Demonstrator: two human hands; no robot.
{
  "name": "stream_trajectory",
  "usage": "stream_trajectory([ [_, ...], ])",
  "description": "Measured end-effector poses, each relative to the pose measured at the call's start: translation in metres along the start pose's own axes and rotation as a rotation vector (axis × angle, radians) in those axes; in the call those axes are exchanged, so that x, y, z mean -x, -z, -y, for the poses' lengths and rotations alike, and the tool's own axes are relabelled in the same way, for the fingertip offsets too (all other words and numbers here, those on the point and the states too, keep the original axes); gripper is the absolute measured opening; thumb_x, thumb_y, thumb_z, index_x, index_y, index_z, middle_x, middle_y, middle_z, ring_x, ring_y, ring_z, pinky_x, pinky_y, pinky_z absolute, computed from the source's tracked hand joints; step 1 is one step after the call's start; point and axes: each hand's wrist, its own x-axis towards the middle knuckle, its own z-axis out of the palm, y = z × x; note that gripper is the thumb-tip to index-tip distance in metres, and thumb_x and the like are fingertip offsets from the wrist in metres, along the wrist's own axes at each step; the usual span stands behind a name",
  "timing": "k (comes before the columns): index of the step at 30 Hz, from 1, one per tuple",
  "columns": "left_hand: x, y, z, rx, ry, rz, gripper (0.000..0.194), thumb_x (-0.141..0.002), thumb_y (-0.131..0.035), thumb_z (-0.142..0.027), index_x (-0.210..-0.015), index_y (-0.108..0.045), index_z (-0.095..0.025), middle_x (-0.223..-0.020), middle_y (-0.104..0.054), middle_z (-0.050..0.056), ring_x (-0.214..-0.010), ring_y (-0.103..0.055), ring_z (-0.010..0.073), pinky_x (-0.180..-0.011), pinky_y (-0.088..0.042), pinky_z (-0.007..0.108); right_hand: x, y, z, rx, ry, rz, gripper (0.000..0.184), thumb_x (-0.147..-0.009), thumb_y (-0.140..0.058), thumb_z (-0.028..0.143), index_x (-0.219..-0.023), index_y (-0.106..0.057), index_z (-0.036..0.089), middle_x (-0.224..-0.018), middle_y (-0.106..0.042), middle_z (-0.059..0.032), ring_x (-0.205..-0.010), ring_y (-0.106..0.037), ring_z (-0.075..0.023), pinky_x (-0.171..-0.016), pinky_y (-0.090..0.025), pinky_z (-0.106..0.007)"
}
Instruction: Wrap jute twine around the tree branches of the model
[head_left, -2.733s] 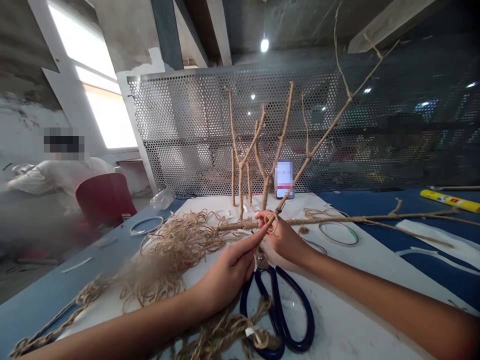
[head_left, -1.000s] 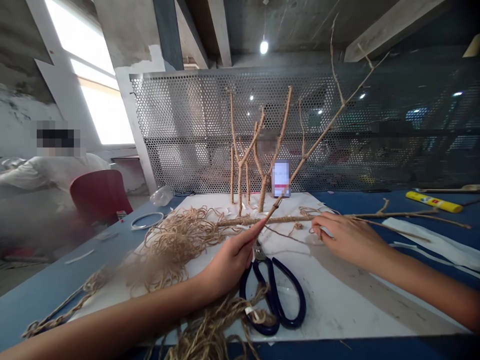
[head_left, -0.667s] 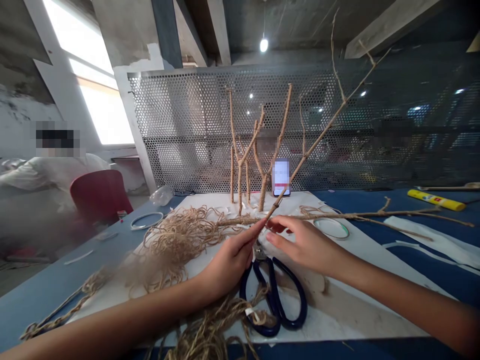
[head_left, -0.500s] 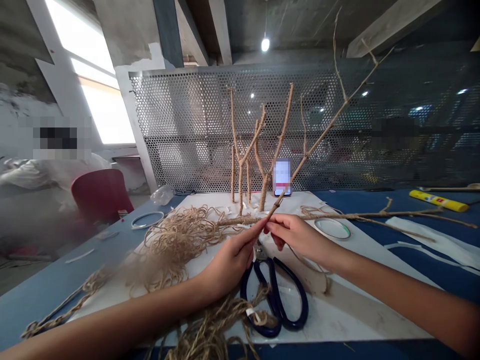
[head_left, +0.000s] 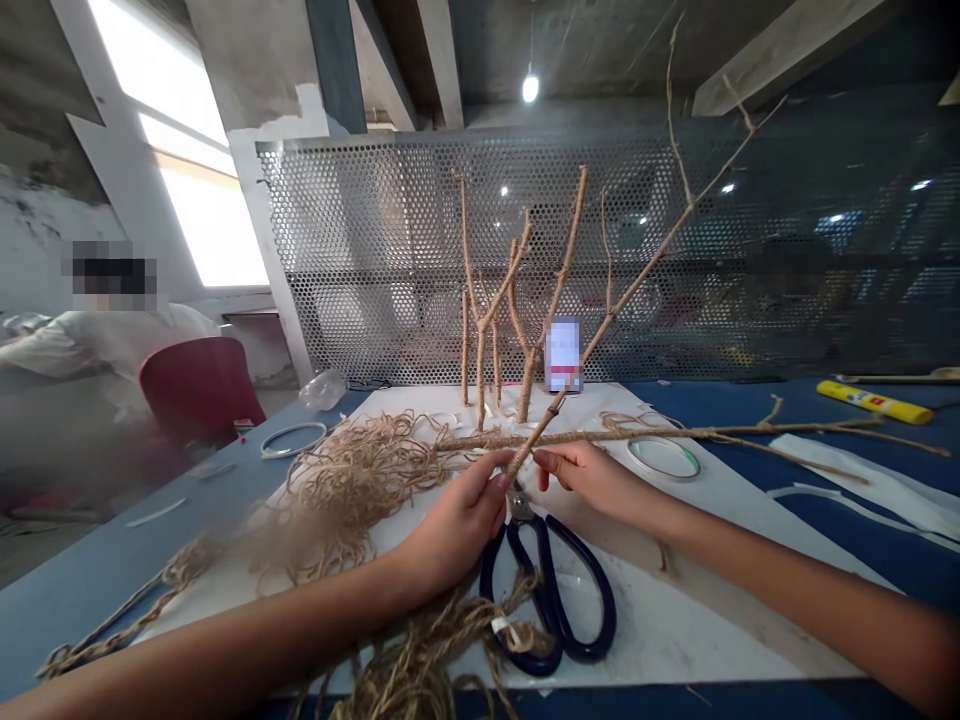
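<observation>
My left hand [head_left: 465, 515] is closed around the lower end of a long forked branch [head_left: 637, 280], which slants up to the right. Twine is wound around the branch's lower part, just above my thumb. Beside it, my right hand [head_left: 592, 475] is closed in a pinch, apparently on a twine strand; the strand is mostly hidden, with a loose end [head_left: 664, 557] showing below the forearm. Scissors with dark blue handles [head_left: 551, 590] lie under my hands. A tangled heap of twine [head_left: 352, 480] is left of my hands, and a twine bundle [head_left: 420, 660] lies in front.
Several twine-wrapped branches [head_left: 481, 370] stand upright behind my hands, near a phone [head_left: 564, 350]. Another long branch [head_left: 660, 434] lies across the white board [head_left: 735, 600]. Tape rolls [head_left: 664, 458], a yellow tube [head_left: 874, 402] and a perforated metal screen [head_left: 360, 240] surround it. A person sits at left.
My right hand has drawn slightly away from the branch, to the right, and the twine's loose end has shifted. My left hand still grips the branch, its thumb now lower.
</observation>
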Motion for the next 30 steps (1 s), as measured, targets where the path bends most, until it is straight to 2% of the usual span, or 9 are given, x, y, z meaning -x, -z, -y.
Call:
stream_trajectory([
  [3,0.001,0.001,-0.004,-0.004,0.06,0.037,0.031,-0.09,-0.034,-0.04,-0.089,-0.052,-0.015,-0.05,-0.032,-0.008,-0.043,-0.03,0.0058,-0.042,-0.023,0.018,-0.006,0.0,-0.006,-0.001,0.036,0.052,0.051,-0.084,-0.034,0.057,-0.067,-0.057,0.015,-0.048,-0.024,0.0071,-0.045,-0.023,-0.0082,-0.045,-0.018,-0.022],
  [5,0.001,0.001,-0.007,-0.004,0.102,0.05,0.033,-0.09,-0.033,-0.041,-0.088,-0.052,-0.015,-0.047,-0.032,-0.008,-0.039,-0.028,0.0052,-0.039,-0.02,0.018,-0.012,0.0,-0.007,-0.018,0.066,0.112,0.053,-0.084,-0.033,0.059,-0.069,-0.058,0.015,-0.049,-0.026,0.0069,-0.045,-0.024,-0.008,-0.045,-0.02,-0.022],
  [10,0.002,0.003,-0.009,0.063,0.102,0.05,0.033,-0.089,-0.035,-0.039,-0.108,-0.05,-0.016,-0.047,-0.034,-0.009,-0.038,-0.029,0.0051,-0.037,-0.02,0.016,-0.035,-0.003,-0.011,-0.056,0.104,0.187,0.05,-0.083,-0.035,0.057,-0.07,-0.059,0.015,-0.048,-0.029,0.007,-0.043,-0.023,-0.0077,-0.043,-0.021,-0.022],
  [13,0.002,0.004,-0.007,0.128,0.12,0.073,0.039,-0.09,-0.036,-0.038,-0.123,-0.043,-0.019,-0.046,-0.032,-0.009,-0.037,-0.027,0.0049,-0.036,-0.019,0.015,-0.046,-0.007,-0.018,-0.064,0.106,0.191,0.045,-0.086,-0.035,0.049,-0.066,-0.058,0.016,-0.048,-0.032,0.0063,-0.043,-0.023,-0.008,-0.042,-0.021,-0.022],
  [16,0.002,0.004,-0.005,0.179,0.123,0.088,0.04,-0.09,-0.036,-0.037,-0.125,-0.044,-0.021,-0.044,-0.031,-0.009,-0.035,-0.025,0.0047,-0.034,-0.018,0.015,-0.054,-0.013,-0.022,-0.057,0.107,0.173,0.037,-0.087,-0.037,0.038,-0.065,-0.057,0.016,-0.049,-0.036,0.0052,-0.045,-0.028,-0.0088,-0.043,-0.024,-0.022],
  [20,0.002,0.003,-0.003,0.212,0.125,0.064,0.041,-0.089,-0.036,-0.038,-0.124,-0.046,-0.019,-0.043,-0.032,-0.009,-0.034,-0.024,0.0048,-0.032,-0.017,0.015,-0.061,-0.02,-0.02,-0.03,0.137,0.161,0.018,-0.079,-0.047,0.015,-0.064,-0.057,0.016,-0.059,-0.049,0.0021,-0.058,-0.042,-0.0109,-0.054,-0.034,-0.023],
  [23,0.002,0.002,-0.005,0.213,0.116,0.07,0.043,-0.089,-0.036,-0.037,-0.128,-0.042,-0.019,-0.042,-0.03,-0.009,-0.033,-0.023,0.0051,-0.031,-0.016,0.016,-0.064,-0.022,-0.018,-0.002,0.146,0.173,0.017,-0.075,-0.048,0.007,-0.064,-0.058,0.015,-0.065,-0.055,0.0013,-0.066,-0.048,-0.0123,-0.062,-0.039,-0.024],
  [27,0.003,0.002,-0.01,0.175,0.096,0.069,0.046,-0.089,-0.038,-0.034,-0.133,-0.036,-0.019,-0.042,-0.03,-0.01,-0.033,-0.025,0.0047,-0.033,-0.017,0.016,-0.063,-0.021,-0.018,0.05,0.106,0.159,0.005,-0.079,-0.055,0.013,-0.077,-0.059,0.013,-0.078,-0.06,-0.0002,-0.075,-0.055,-0.0134,-0.071,-0.044,-0.03],
  [30,0.003,0.001,-0.011,0.142,0.072,0.049,0.046,-0.089,-0.037,-0.03,-0.134,-0.035,-0.018,-0.043,-0.032,-0.009,-0.034,-0.027,0.0043,-0.035,-0.018,0.017,-0.057,-0.019,-0.017,0.077,0.042,0.158,0.014,-0.085,-0.052,0.024,-0.091,-0.059,0.014,-0.092,-0.06,-0.0034,-0.079,-0.058,-0.0137,-0.071,-0.048,-0.033],
])
